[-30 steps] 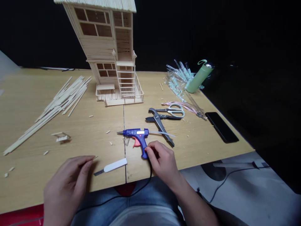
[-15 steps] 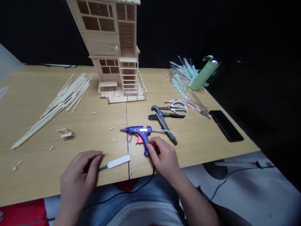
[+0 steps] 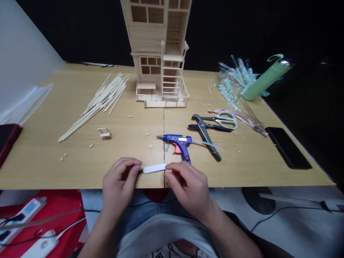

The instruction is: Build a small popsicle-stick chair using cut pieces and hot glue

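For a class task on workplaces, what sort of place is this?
Probably a craft workspace: a stick house stands on the table, with loose sticks and a glue gun in view.

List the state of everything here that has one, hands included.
Utility knife: blade out
Left hand: pinching a thin stick
Right hand: fingers parted at the knife's end
Glue gun: lying on its side, red light on
Pliers: open
Scissors: shut
Bottle: capped
Black phone: screen dark
Power strip: display lit
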Demonstrator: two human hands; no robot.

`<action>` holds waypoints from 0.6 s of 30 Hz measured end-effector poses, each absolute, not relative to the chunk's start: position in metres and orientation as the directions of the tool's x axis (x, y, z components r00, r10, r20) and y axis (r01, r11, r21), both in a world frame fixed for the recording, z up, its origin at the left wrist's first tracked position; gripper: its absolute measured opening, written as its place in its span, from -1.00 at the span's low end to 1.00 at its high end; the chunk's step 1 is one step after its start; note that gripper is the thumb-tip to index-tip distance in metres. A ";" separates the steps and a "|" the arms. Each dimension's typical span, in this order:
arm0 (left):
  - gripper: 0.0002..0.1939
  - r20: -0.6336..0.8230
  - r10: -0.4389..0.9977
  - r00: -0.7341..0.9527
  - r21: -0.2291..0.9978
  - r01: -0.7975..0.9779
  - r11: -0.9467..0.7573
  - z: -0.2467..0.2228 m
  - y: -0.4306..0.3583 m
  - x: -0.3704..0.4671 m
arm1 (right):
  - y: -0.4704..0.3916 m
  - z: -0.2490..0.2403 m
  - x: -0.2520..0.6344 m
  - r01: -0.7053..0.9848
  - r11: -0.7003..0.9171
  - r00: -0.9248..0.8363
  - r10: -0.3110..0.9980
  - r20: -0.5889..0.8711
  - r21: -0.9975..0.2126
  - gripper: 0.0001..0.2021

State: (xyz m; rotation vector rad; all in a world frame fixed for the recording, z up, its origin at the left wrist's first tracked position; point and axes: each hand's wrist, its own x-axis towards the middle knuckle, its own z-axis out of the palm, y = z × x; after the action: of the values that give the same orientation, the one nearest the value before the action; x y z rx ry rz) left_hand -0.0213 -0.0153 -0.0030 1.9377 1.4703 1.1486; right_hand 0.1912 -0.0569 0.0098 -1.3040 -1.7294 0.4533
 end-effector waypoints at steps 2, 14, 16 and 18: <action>-0.90 0.342 0.933 0.116 0.775 0.526 -0.349 0.001 -0.023 -0.016 | -0.055 0.013 0.176 0.536 0.405 -0.118 0.905 0.409 -0.741 -0.86; -0.90 0.451 0.881 0.140 0.717 0.532 -0.451 0.005 -0.044 -0.032 | -0.050 0.018 0.146 0.505 0.468 -0.201 0.881 0.429 -0.725 -0.86; -0.91 0.462 0.874 0.148 0.710 0.529 -0.465 0.004 -0.044 -0.033 | -0.050 0.017 0.145 0.494 0.482 -0.202 0.873 0.444 -0.723 -0.87; -0.91 0.470 0.869 0.155 0.704 0.528 -0.475 0.003 -0.044 -0.034 | -0.049 0.015 0.143 0.484 0.504 -0.207 0.860 0.466 -0.715 -0.87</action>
State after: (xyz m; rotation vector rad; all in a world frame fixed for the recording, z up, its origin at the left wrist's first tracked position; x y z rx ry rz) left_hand -0.0339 -0.0444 0.0034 2.0645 1.3333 1.2455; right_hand 0.1429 -0.0493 0.0154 -1.1172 -1.8551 0.5306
